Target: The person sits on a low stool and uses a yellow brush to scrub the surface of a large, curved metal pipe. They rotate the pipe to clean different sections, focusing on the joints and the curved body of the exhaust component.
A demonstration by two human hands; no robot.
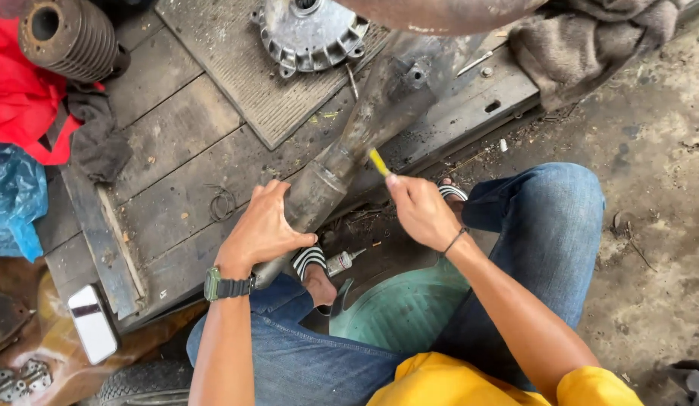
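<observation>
Looking down from the head camera, a long rusty exhaust pipe (342,162) is seen lying slantwise across a worn wooden platform (169,135), its lower end reaching toward the person's knees. The left hand (263,229), with a green watch (225,286) worn at the wrist, is wrapped around the pipe's lower, thicker section and grips it. The right hand (421,210) is closed on a small yellow-handled tool (379,162), whose tip is held against the pipe just above the joint. A small tube (343,261) lies on the ground between the striped sandals, just beside a green basin (402,308). At the top of the platform a round metal engine cover (310,31) rests on a ribbed mat, and a finned cylinder (67,37) sits at the upper left above a red cloth (18,98). A white phone (93,323) lies at the lower left.
</observation>
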